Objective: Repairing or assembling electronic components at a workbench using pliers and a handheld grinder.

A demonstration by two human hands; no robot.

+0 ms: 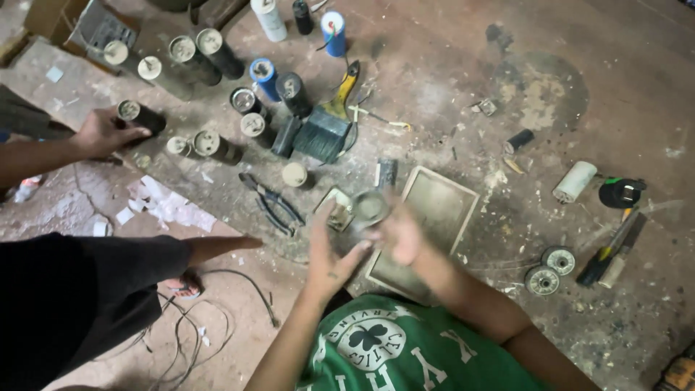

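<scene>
Cans (195, 54), gray and dusty, sit in a bunch on the dirty floor (594, 94) at the left, where another person's hand (101, 132) grips one. Pliers (271, 203) lie nearby. In the middle, the left hand (329, 257) and right hand (402, 232) both wrap around a small round can (371, 208), above a flat tray (441, 206). Two little wheels (550, 269) rest far right.

Small grey metal cylinder (371, 208) between left hand (329, 255) and right hand (399, 233), flat rectangular metal tray (441, 206) just right, dark-handled pliers (271, 203) left, wide black-bristled paintbrush (327, 123) behind.
</scene>
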